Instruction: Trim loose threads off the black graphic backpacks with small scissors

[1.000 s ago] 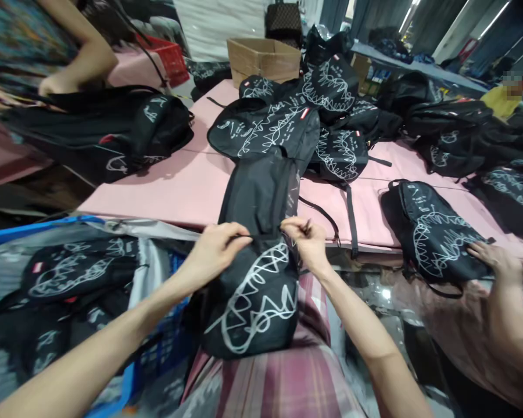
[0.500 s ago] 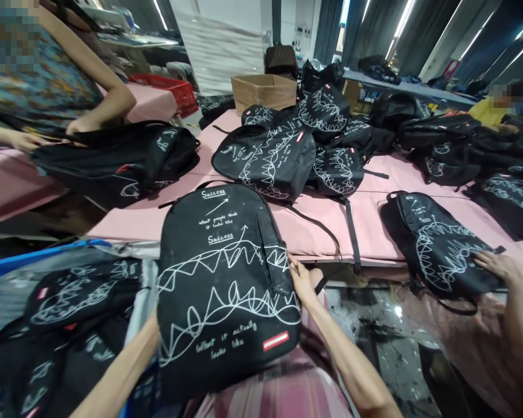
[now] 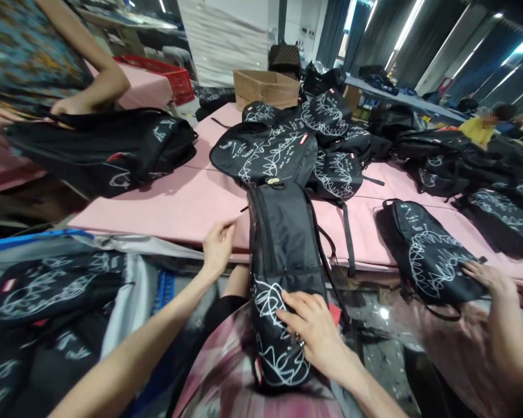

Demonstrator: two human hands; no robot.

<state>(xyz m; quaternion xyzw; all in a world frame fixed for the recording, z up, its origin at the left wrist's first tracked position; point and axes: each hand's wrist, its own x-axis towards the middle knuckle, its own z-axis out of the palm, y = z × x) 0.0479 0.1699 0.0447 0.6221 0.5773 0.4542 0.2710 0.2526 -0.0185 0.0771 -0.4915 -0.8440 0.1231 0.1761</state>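
Note:
A black backpack (image 3: 287, 232) with white scribble print stands on edge over my lap, its narrow side facing up and its far end at the pink table. On the printed lower part of that side lies my right hand (image 3: 316, 331), fingers spread, a ring on one of them. My left hand (image 3: 218, 247) hovers to the left of the backpack, apart from it, near the table's front edge. Its fingers are curled together, and I see nothing in them. A red tag (image 3: 335, 313) shows beside my right hand.
More black backpacks (image 3: 261, 151) are heaped on the pink table (image 3: 157, 212), with a cardboard box (image 3: 265, 88) behind. At left, a blue-edged bin (image 3: 35, 239) contains printed backpacks. One co-worker handles a backpack (image 3: 113, 151) at far left; another's hand (image 3: 490, 278) rests on a backpack at right.
The backpack has been turned from its printed front onto its narrow side and shifted right. My left hand has come off it; my right hand has moved onto its upper side.

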